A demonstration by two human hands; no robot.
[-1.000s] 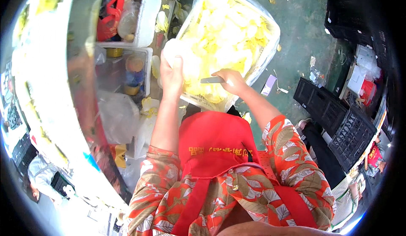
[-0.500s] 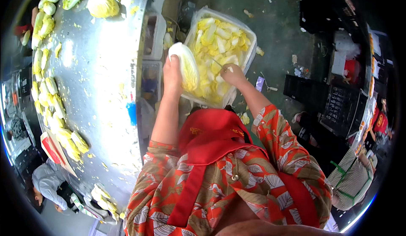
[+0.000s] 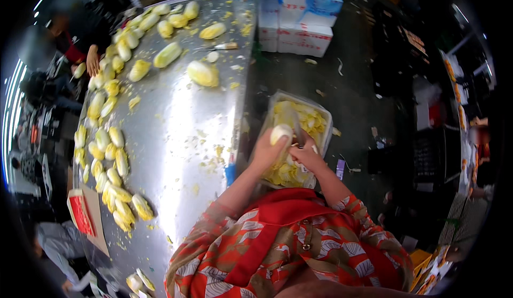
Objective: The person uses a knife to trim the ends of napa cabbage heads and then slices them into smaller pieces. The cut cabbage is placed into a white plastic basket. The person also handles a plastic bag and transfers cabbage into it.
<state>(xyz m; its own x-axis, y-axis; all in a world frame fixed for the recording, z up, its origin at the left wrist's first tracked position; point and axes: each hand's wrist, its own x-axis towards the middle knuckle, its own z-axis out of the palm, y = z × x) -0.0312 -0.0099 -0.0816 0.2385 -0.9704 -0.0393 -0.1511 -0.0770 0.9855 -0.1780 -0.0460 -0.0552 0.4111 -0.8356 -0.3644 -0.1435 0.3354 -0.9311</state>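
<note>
My left hand (image 3: 263, 153) is closed around a napa cabbage (image 3: 281, 133), its pale butt end turned up. In my right hand (image 3: 306, 156) is a knife (image 3: 300, 136), its blade blurred by motion and close beside the cabbage. Both hands are over a white bin (image 3: 328, 119) lined with clear plastic. Loose yellow cabbage leaves (image 3: 312, 120) fill much of the bin, and my hands and forearms hide part of them.
Left of me, a steel table (image 3: 176, 164) carries whole cabbages (image 3: 203, 73), leaf scraps and another knife (image 3: 219, 47). Across it is another person's hand (image 3: 93, 61). White boxes (image 3: 304, 40) stand beyond the table's far right corner. A purple packet (image 3: 340, 169) lies on the floor.
My view has shifted, showing more of the table and the boxes. My hands have come together; the cabbage has tilted and the knife has moved up beside it.
</note>
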